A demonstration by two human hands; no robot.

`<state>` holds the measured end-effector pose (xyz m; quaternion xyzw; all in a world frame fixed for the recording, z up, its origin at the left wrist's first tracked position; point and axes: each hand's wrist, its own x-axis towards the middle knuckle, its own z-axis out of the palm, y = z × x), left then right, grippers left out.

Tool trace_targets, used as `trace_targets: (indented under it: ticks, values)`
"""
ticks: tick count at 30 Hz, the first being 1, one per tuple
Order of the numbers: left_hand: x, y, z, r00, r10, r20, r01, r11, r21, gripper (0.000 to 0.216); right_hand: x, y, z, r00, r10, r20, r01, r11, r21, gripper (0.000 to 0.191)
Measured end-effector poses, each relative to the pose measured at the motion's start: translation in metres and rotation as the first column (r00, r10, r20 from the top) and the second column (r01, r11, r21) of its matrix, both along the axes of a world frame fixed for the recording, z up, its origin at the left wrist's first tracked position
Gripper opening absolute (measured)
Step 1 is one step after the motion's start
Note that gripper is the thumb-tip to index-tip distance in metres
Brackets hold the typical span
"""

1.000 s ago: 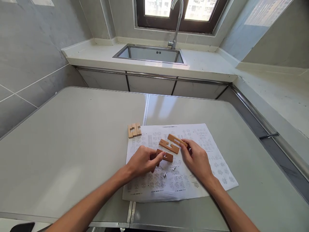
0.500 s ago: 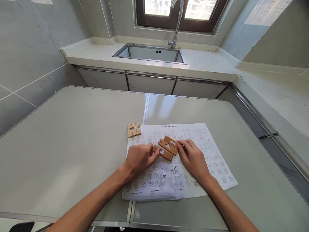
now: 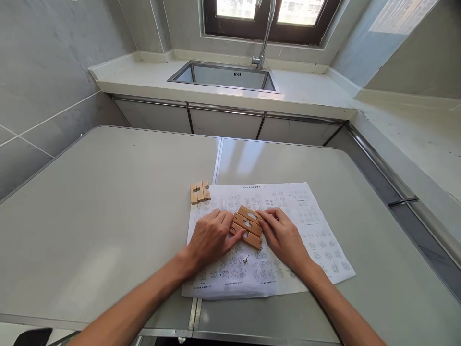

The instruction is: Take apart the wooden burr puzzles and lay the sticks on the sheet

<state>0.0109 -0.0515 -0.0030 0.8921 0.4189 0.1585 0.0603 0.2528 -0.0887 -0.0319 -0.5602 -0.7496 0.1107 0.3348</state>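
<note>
Three brown notched wooden bars (image 3: 248, 225) lie side by side on a printed paper sheet (image 3: 306, 230) on the grey table (image 3: 108, 216). My left hand (image 3: 212, 238) presses its fingertips against the left ends of the bars. From the other side my right hand (image 3: 283, 235) pushes its fingertips against their right ends. Both hands have the fingers curled in a loose pinch on the bars. A second group of lighter wooden bars (image 3: 200, 191) rests at the sheet's top left corner, apart from both hands.
Beyond the table runs a white counter with a steel sink (image 3: 225, 77) and a tap (image 3: 264, 33) under a window. A counter edge with a metal rail (image 3: 396, 187) runs along the right. A seam (image 3: 216, 163) divides the table top.
The three brown bars, spread apart a second ago, have been pushed together into one tight row. Both hands closed in towards each other around them.
</note>
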Motion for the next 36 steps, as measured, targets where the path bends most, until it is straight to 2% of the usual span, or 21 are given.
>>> trace_targets:
  ticks: [3,7,9,12,16,22,25,36]
  values:
    - [0.000,0.001,0.004,0.978,-0.167,0.123,0.162,0.985,0.052,0.030,-0.002,-0.001,0.000,0.998,0.063,0.009,-0.063,0.998,-0.002,0.034]
    - [0.000,0.002,0.005,0.910,-0.368,0.191,0.379,0.925,-0.020,0.066,-0.004,-0.002,0.002,0.992,0.125,-0.009,-0.125,0.992,-0.021,0.035]
    - [-0.001,0.003,0.005,0.898,-0.397,0.193,0.414,0.908,-0.059,0.077,-0.005,-0.002,0.003,0.992,0.122,-0.044,-0.123,0.992,-0.035,0.034]
    - [-0.001,0.004,0.004,0.899,-0.385,0.210,0.410,0.907,-0.092,0.081,-0.005,-0.002,0.004,0.992,0.084,-0.097,-0.090,0.994,-0.057,0.030]
    - [0.000,0.004,0.003,0.930,-0.309,0.200,0.333,0.938,-0.095,0.072,-0.005,-0.003,0.004,0.992,0.056,-0.110,-0.063,0.996,-0.069,0.027]
    - [-0.003,0.003,0.002,0.991,-0.021,0.130,0.029,0.998,-0.058,0.066,-0.006,-0.003,0.004,0.994,0.053,-0.094,-0.057,0.997,-0.046,0.027]
    - [-0.004,0.005,0.000,0.992,0.059,0.112,-0.059,0.998,-0.001,0.065,-0.005,-0.004,0.004,0.994,0.058,-0.096,-0.063,0.996,-0.055,0.028]
    - [-0.008,0.013,-0.008,0.969,0.205,0.140,-0.229,0.957,0.179,0.058,-0.004,-0.005,0.002,0.994,0.077,-0.080,-0.082,0.994,-0.065,0.026]
